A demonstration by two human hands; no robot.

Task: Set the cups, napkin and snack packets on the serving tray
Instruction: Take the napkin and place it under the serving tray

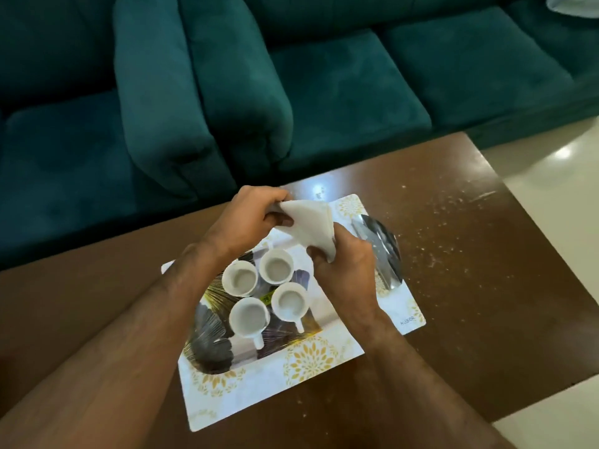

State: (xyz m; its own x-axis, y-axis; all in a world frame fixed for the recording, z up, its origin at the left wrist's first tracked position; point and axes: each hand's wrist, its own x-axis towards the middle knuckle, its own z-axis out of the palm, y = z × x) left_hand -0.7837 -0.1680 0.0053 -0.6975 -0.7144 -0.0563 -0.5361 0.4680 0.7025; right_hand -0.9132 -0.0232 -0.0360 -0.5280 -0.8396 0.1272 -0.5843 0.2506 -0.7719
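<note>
A white serving tray with gold flower prints lies on the brown table. Several white cups stand close together near its middle, handles pointing toward me. A white folded napkin is held above the tray's far part. My left hand pinches its upper left corner and my right hand grips its lower right corner. A shiny silver snack packet lies on the tray's right edge, partly hidden behind my right hand.
The brown table has white crumbs scattered on its right part. A teal sofa stands right behind the table. Pale floor shows to the right.
</note>
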